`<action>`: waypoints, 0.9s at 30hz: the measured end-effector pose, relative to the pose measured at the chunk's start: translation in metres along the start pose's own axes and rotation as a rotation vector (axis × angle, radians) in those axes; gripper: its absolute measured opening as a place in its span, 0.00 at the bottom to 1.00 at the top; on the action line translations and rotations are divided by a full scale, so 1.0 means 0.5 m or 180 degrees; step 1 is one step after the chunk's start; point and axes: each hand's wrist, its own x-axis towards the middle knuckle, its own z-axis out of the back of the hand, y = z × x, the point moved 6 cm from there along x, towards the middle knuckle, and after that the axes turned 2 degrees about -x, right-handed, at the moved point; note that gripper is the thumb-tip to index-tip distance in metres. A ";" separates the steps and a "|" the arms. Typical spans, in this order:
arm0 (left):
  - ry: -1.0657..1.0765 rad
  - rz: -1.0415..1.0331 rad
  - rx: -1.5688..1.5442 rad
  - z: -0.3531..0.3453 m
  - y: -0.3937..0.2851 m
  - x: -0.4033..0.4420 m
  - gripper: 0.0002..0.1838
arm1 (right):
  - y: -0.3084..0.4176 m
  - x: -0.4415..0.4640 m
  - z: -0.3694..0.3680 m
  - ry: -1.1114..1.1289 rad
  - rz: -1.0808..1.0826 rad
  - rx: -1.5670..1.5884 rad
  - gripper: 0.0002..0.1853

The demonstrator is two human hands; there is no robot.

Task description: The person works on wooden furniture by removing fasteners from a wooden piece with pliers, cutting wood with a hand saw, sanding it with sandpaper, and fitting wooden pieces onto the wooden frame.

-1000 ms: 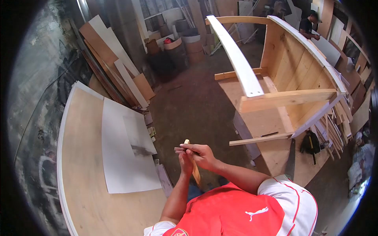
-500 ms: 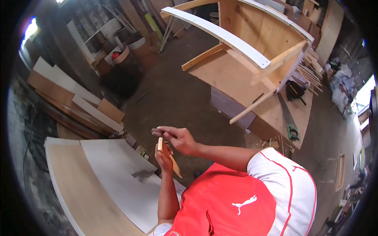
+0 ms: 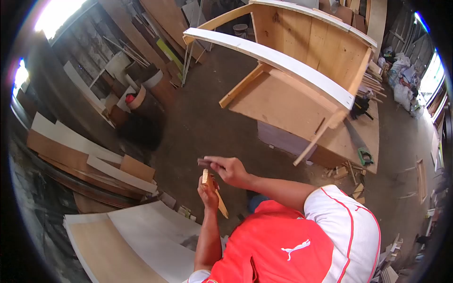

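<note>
My left hand (image 3: 207,195) is wrapped round a narrow wooden piece (image 3: 221,204), held in front of my body with its pale cut end up and the rest slanting down behind the hand. Just above that end is my right hand (image 3: 232,170), its fingers bent together round a small dark, flat thing (image 3: 203,162) that I cannot make out clearly. Whether this thing touches the wood cannot be told.
A wooden frame with a white curved edge (image 3: 273,55) rests on a brown board-topped table (image 3: 288,106). A green-handled handsaw (image 3: 364,154) lies at its right corner. Curved white panels (image 3: 151,231) stand close on my left, with offcut boards (image 3: 80,151) behind. Wood scraps (image 3: 342,172) litter the floor.
My view has shifted, so the table and panels sit lower in it. Both hands keep nearly the same pose, the right one staying just above the wood's end.
</note>
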 end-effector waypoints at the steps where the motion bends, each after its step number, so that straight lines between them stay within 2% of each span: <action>1: -0.0141 -0.0102 0.0078 0.005 0.006 0.035 0.47 | -0.003 0.028 0.005 -0.0094 0.0128 0.0019 0.17; 2: -0.0286 -0.0203 0.0149 0.003 0.015 0.070 0.47 | 0.005 0.039 -0.003 0.0115 0.0329 -0.0041 0.18; 5: -0.0136 -0.0122 0.0200 0.017 0.021 0.180 0.46 | -0.062 0.120 -0.001 0.0185 0.0074 -0.0155 0.18; 6: 0.0001 -0.0011 0.0186 0.022 0.026 0.205 0.46 | -0.070 0.159 0.024 -0.0391 0.0181 -0.0116 0.20; 9: 0.0203 0.0117 0.0246 0.022 0.051 0.284 0.45 | -0.095 0.229 0.045 -0.0639 0.0588 -0.0389 0.21; 10: 0.0215 0.0166 0.0360 0.015 0.062 0.304 0.45 | -0.086 0.237 0.045 -0.0330 0.0400 -0.0161 0.19; 13: 0.0366 0.0188 0.0489 0.004 0.081 0.361 0.46 | -0.139 0.284 0.058 -0.0189 -0.0222 -0.0410 0.18; 14: 0.0430 0.0184 0.0481 -0.003 0.086 0.374 0.46 | -0.157 0.311 0.079 -0.0736 0.0170 -0.0653 0.18; 17: 0.0643 0.0147 0.0486 -0.018 0.098 0.432 0.48 | -0.164 0.324 0.084 -0.1057 0.0437 -0.0544 0.18; 21: 0.0819 0.0280 0.0341 -0.038 0.095 0.495 0.47 | -0.200 0.343 0.067 -0.1046 0.0152 -0.0361 0.21; 22: 0.0911 0.0274 0.0239 -0.039 0.100 0.509 0.46 | -0.192 0.354 0.082 -0.1578 0.0391 -0.0381 0.22; 25: 0.1191 0.0248 0.0438 -0.026 0.121 0.553 0.45 | -0.141 0.371 0.049 -0.1248 0.0686 -0.0432 0.19; 26: 0.1319 0.0320 0.0365 -0.016 0.128 0.568 0.45 | -0.124 0.382 0.032 -0.1132 0.0776 -0.1198 0.18; 27: 0.1463 0.0390 0.0272 -0.011 0.142 0.589 0.45 | -0.141 0.396 0.033 -0.1434 0.0540 -0.1368 0.18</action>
